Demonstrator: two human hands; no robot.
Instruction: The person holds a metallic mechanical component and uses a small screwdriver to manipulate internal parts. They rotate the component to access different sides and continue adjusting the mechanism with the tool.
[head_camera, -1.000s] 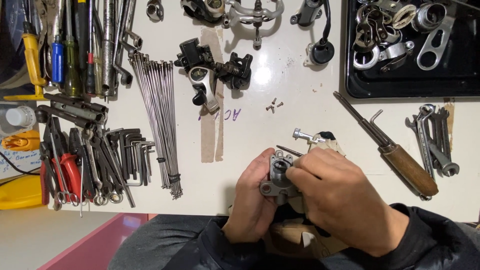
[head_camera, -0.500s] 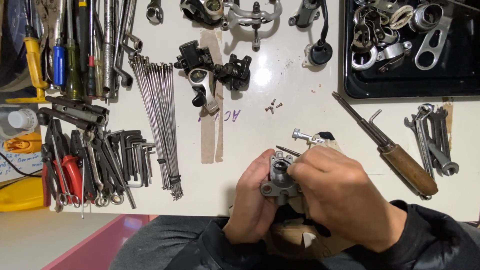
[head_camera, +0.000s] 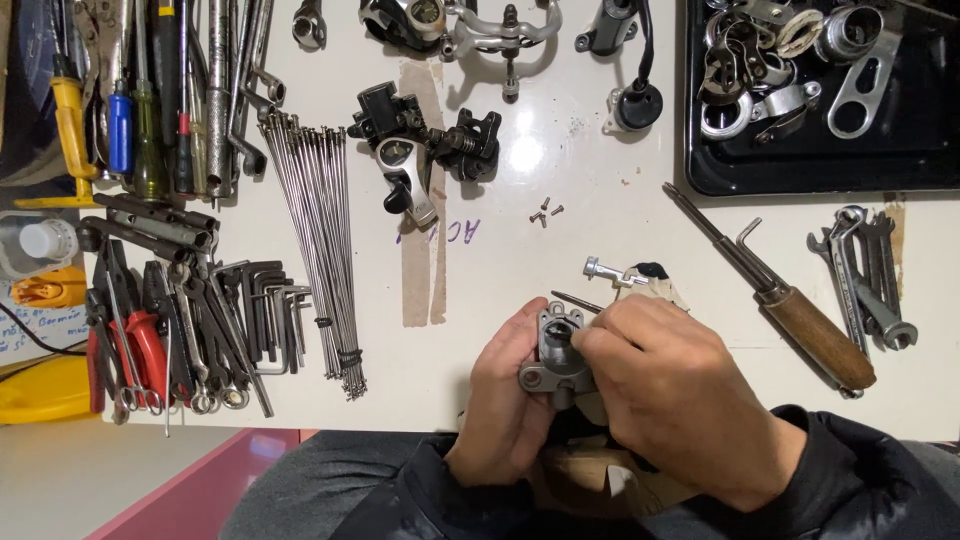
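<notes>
Both hands meet over the near edge of the white worktop (head_camera: 500, 300) — the left hand (head_camera: 505, 395) is wrapped around a small grey metal part (head_camera: 553, 360), held just above the lap, while the right hand (head_camera: 670, 395) pinches at its top. A wooden-handled screwdriver (head_camera: 800, 325) lies to the right, a bundle of spokes (head_camera: 320, 250) to the left.

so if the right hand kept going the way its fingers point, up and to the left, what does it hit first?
The right hand already meets the grey metal part held by the left hand. Beyond it, likely bare white table.
</notes>
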